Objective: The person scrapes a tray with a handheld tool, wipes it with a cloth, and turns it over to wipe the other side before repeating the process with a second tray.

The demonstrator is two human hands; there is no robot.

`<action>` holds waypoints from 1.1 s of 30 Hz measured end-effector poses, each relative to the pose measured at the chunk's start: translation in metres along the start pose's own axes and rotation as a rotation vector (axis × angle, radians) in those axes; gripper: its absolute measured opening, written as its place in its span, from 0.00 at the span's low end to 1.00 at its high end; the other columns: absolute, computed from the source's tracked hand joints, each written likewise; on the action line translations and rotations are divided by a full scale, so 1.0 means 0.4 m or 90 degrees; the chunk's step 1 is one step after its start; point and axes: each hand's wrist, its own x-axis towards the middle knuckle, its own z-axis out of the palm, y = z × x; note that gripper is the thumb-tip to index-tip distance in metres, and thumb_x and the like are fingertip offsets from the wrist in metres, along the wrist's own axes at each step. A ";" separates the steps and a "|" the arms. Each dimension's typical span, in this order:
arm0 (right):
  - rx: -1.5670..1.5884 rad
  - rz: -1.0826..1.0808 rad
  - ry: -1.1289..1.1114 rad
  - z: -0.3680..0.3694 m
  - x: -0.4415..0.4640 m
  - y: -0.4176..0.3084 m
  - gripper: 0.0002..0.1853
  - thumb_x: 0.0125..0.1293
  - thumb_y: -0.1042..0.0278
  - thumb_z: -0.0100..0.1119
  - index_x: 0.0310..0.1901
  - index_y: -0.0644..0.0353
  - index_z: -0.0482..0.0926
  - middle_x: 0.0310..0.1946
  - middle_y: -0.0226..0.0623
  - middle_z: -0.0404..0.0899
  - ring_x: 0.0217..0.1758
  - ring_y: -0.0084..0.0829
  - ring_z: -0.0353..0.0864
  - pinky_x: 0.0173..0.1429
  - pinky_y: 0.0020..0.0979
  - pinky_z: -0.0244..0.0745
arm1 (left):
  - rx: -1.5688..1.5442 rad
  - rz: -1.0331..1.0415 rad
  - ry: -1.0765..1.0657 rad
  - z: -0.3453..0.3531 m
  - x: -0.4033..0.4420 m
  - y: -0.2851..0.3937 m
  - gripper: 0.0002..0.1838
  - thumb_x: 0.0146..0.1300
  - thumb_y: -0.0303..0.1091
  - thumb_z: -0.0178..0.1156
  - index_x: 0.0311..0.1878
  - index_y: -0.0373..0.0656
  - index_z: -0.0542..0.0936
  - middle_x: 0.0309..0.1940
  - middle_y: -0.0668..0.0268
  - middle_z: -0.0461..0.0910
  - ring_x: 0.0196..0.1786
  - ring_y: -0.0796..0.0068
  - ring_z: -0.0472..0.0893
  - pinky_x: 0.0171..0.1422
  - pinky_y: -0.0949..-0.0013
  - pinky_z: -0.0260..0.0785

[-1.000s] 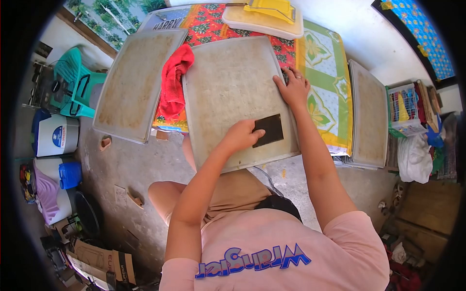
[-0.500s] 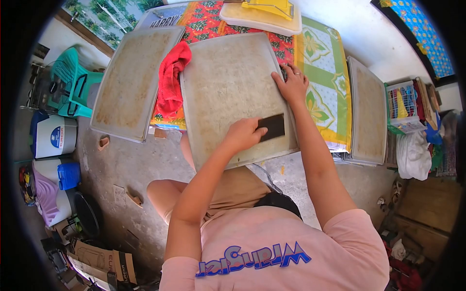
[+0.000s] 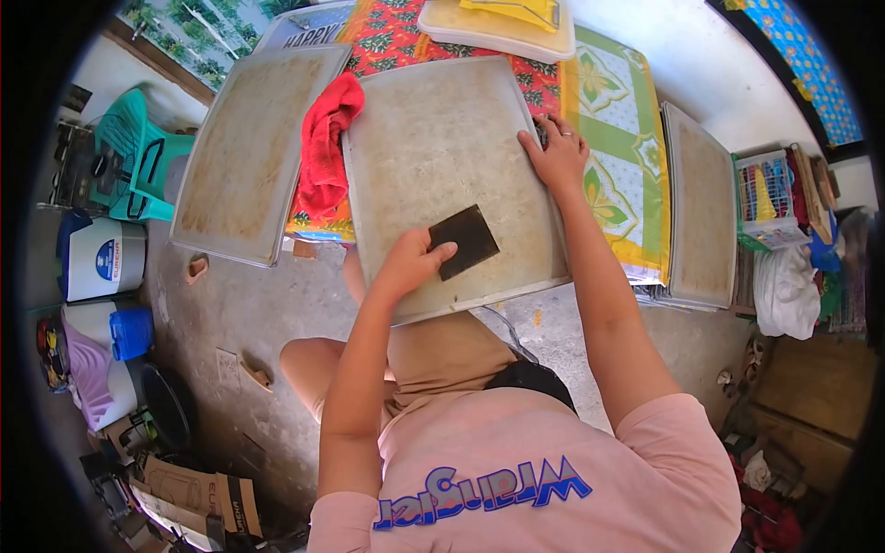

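Note:
A large, flat grey tray (image 3: pixel 442 138) with brownish stains leans from the table edge toward my lap. My left hand (image 3: pixel 410 263) is closed on a flat black rectangular pad (image 3: pixel 466 241), thumb on top, and the pad lies against the tray's lower middle. At the tray's right edge, my right hand (image 3: pixel 559 155) grips the rim, its thumb over the surface and its fingers along the side. A crumpled red cloth (image 3: pixel 327 138) hangs by the tray's left edge.
Another stained tray (image 3: pixel 253 147) lies to the left, and several more trays (image 3: pixel 701 203) stand at the right. A white lidded container (image 3: pixel 498 37) with a yellow item on it sits at the back. A green chair (image 3: pixel 147 166) stands far left.
My left hand has slid the black pad left across the tray, away from its right edge, and the pad's angle has turned. My right hand stays at the rim.

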 end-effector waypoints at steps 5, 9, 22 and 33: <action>-0.009 -0.003 0.001 0.003 0.001 0.002 0.29 0.62 0.35 0.58 0.60 0.41 0.80 0.66 0.35 0.72 0.71 0.37 0.67 0.75 0.45 0.48 | 0.003 -0.005 0.021 0.007 -0.004 0.042 0.16 0.63 0.39 0.64 0.35 0.32 0.79 0.19 0.58 0.76 0.24 0.69 0.75 0.31 0.61 0.66; 0.000 0.002 -0.001 0.002 0.001 0.003 0.29 0.61 0.35 0.59 0.59 0.41 0.80 0.66 0.36 0.72 0.72 0.36 0.66 0.75 0.48 0.47 | 0.017 0.002 -0.004 0.005 0.013 0.009 0.15 0.63 0.39 0.64 0.38 0.34 0.80 0.20 0.56 0.77 0.25 0.64 0.77 0.33 0.60 0.67; 0.009 0.003 -0.002 -0.002 0.002 0.000 0.29 0.61 0.36 0.59 0.59 0.41 0.80 0.66 0.37 0.72 0.72 0.35 0.66 0.75 0.48 0.46 | 0.144 -0.033 -0.005 -0.002 0.019 0.054 0.15 0.63 0.42 0.63 0.41 0.38 0.82 0.24 0.52 0.80 0.31 0.53 0.81 0.37 0.56 0.70; 0.004 0.003 -0.002 -0.006 0.002 -0.005 0.28 0.61 0.37 0.59 0.58 0.42 0.80 0.66 0.37 0.72 0.71 0.35 0.67 0.75 0.46 0.47 | 0.114 -0.046 -0.057 0.004 0.004 0.108 0.15 0.62 0.41 0.64 0.37 0.35 0.81 0.22 0.54 0.79 0.27 0.61 0.80 0.35 0.59 0.69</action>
